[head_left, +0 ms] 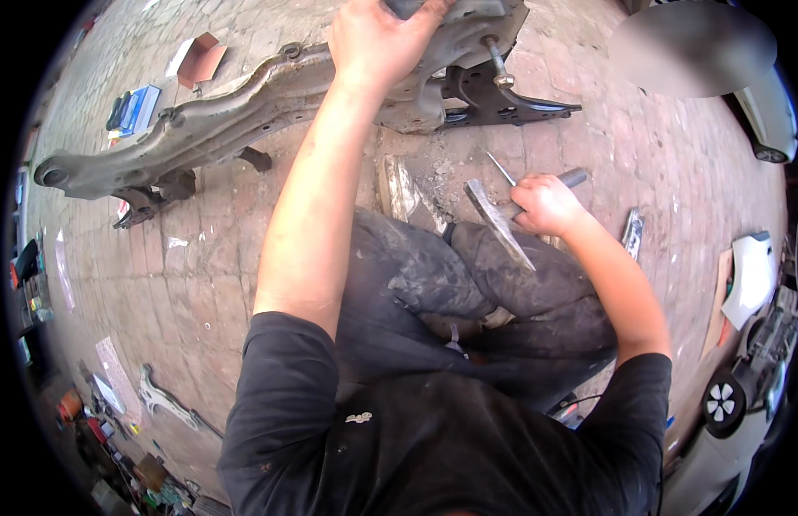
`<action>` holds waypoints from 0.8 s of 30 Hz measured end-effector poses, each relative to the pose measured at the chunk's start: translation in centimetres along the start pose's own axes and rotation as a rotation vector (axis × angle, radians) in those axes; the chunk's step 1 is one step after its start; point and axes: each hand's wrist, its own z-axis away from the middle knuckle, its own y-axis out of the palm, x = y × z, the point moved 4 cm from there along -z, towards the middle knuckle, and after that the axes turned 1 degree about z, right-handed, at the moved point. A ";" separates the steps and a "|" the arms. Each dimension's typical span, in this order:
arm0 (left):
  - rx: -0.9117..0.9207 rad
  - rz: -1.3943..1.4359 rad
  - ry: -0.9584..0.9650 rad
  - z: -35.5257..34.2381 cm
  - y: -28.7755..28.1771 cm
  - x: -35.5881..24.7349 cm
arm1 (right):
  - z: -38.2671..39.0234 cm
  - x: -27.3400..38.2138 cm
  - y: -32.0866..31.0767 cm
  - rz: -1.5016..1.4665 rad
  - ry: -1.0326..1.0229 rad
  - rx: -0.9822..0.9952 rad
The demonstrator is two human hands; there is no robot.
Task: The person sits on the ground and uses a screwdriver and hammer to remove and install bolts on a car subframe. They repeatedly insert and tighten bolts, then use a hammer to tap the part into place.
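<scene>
On this brick paving [201, 275], I judge the upper-centre metal subframe [244, 105] heavy and stiff, best held by its long beam [128, 159]; the left hand [377, 39] touches it, grip unclear, the right hand [545, 204] clenching hammer [500, 225] and thin spike [500, 168].

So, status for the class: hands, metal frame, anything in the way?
Left hand at metal frame, grip partly cut off; right hand holding hammer and thin pointed tool. Frame across brick floor. Pale strip near frame, possible obstacle.
</scene>
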 end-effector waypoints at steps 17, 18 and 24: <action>-0.005 0.116 0.008 -0.3 0.6 -0.1 | -2.4 -1.9 -7.3 0.119 0.085 -0.598; -0.004 0.117 0.011 -0.2 0.4 -0.1 | -2.3 -1.3 -7.4 0.128 0.066 -0.591; -0.042 0.020 0.039 0.0 0.3 0.7 | -0.5 4.6 -6.7 0.079 -0.359 -0.548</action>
